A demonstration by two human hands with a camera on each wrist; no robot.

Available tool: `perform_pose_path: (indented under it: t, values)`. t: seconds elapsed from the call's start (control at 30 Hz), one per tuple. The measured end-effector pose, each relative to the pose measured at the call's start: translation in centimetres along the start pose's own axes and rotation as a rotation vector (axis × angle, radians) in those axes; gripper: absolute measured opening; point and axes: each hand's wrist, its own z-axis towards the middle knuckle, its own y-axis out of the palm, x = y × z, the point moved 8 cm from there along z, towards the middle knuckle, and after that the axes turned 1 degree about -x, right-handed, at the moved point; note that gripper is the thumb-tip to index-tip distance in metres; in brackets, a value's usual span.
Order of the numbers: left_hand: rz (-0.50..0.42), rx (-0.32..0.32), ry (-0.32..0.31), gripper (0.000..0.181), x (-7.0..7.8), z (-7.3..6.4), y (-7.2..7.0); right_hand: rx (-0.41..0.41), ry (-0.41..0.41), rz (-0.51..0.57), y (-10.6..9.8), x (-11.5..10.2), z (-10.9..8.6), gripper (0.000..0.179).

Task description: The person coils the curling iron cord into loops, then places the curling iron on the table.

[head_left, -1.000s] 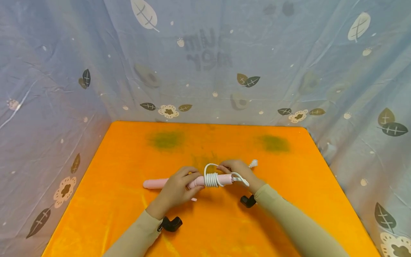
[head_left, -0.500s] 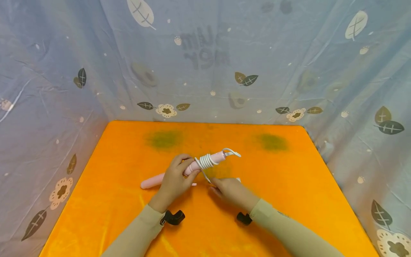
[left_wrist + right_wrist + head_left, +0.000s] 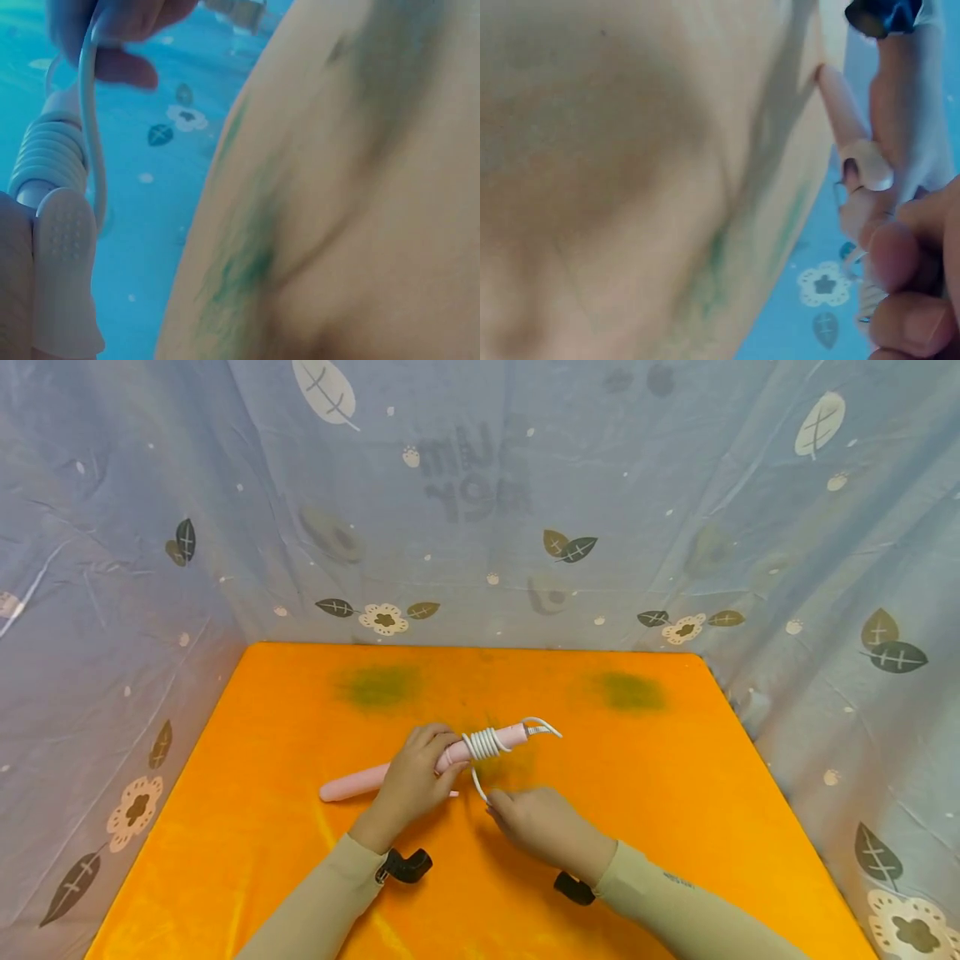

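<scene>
A pink curling iron (image 3: 352, 783) lies slanted across my left hand (image 3: 412, 781), which grips it near the middle. Its handle end points up and to the right. White cord (image 3: 486, 743) is wound in several tight turns around the handle, and a short loop comes out of the handle's end. My right hand (image 3: 551, 827) pinches the free run of cord nearer to me, below the coils. The left wrist view shows the iron's thumb lever (image 3: 66, 247) close up, with the cord (image 3: 88, 127) running past it to the right hand's fingers. The right palm is hidden.
An orange cloth-covered table (image 3: 637, 760) with greenish smudges lies under the hands. Patterned grey-blue curtains (image 3: 480, 543) rise at its back and both sides. A black wrist-worn device (image 3: 408, 866) sits below the left wrist, another (image 3: 573, 888) below the right.
The handle end of the curling iron has tilted upward. My right hand has moved from beyond the handle to its near side, bringing the cord around, then slightly farther down.
</scene>
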Motion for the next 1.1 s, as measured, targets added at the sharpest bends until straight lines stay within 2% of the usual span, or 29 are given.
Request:
perform_pose_path:
  t: [0.23,0.4,0.5,0.7,0.8,0.9,1.0,1.1]
  values:
    - [0.044,-0.018,0.040,0.033,0.0,0.0,0.2,-0.026,0.001,-0.042,-2.0,-1.1,-0.3,0.033]
    - [0.079,-0.062,0.082,0.033,0.1,-0.2,1.4,-0.066,-0.038,-0.081,-2.7,-2.3,0.5,0.034]
    - [0.086,-0.110,0.083,0.032,0.1,-0.5,2.1,-0.038,-0.057,-0.090,-3.4,-2.2,1.1,0.032]
    - [0.061,-0.228,0.072,0.036,0.2,-1.8,3.5,0.087,-0.098,-0.108,-5.7,-0.6,2.3,0.023]
    - [0.041,-0.231,0.098,0.039,0.6,-2.1,3.6,0.080,-0.091,-0.088,-6.2,0.8,2.7,0.027]
    - [0.037,-0.222,0.141,0.032,1.1,-2.3,3.4,0.083,-0.099,-0.084,-6.6,2.0,3.0,0.031]
    - [0.035,-0.230,0.185,0.023,1.6,-2.5,3.3,0.095,-0.119,-0.062,-6.9,3.1,3.2,0.028]
    - [0.027,-0.239,0.219,0.022,2.0,-2.7,3.1,0.104,-0.134,-0.033,-7.0,4.1,3.5,0.022]
